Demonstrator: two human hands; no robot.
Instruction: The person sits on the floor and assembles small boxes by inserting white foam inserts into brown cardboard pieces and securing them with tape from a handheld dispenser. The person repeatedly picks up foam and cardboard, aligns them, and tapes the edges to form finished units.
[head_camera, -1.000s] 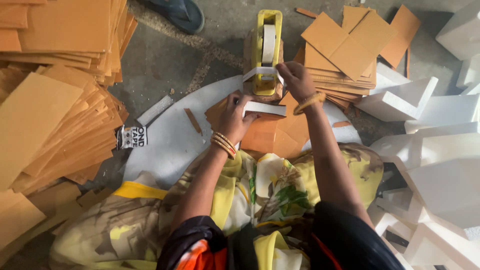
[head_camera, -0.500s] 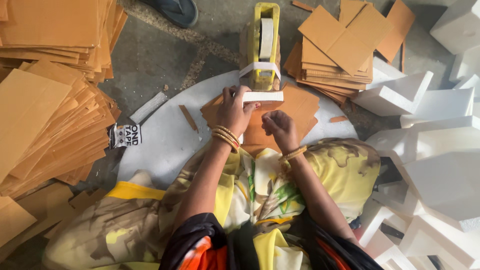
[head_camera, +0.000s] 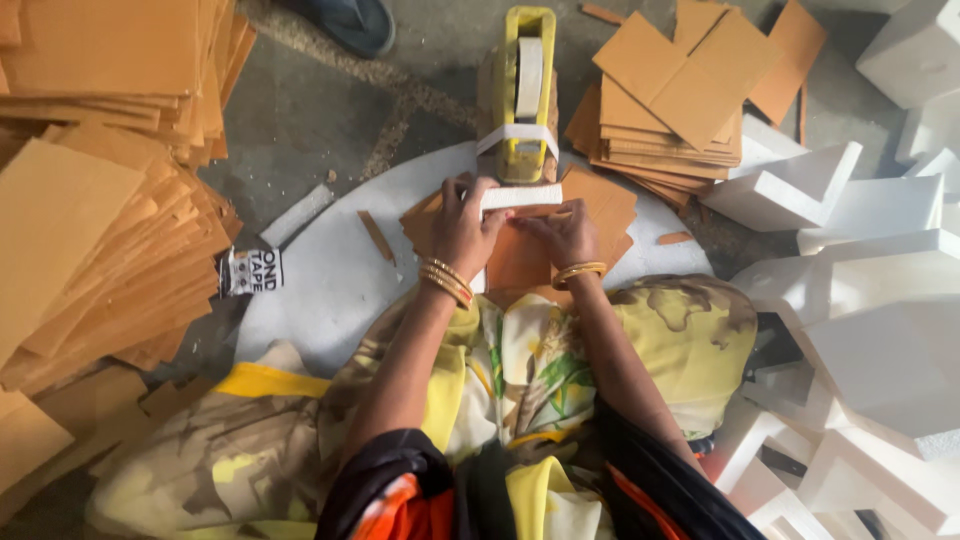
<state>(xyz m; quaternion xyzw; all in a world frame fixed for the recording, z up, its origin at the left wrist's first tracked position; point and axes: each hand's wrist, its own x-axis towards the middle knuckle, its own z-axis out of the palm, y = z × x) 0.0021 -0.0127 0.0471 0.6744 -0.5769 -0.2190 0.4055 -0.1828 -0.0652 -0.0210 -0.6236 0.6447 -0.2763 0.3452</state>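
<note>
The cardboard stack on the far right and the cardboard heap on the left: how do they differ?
The right cardboard stack is small, with cross-shaped cut pieces on top. The left cardboard heap is far larger, made of plain sheets that fan out and slope. Both are the same orange-brown colour and lie on the floor.

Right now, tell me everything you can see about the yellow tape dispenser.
The yellow tape dispenser stands on the grey floor, just beyond the person's hands. It looks like plastic, a narrow frame holding a roll of pale tape on edge. A white strip crosses its near end. Neither hand touches it; brown card lies right beside it.
</note>
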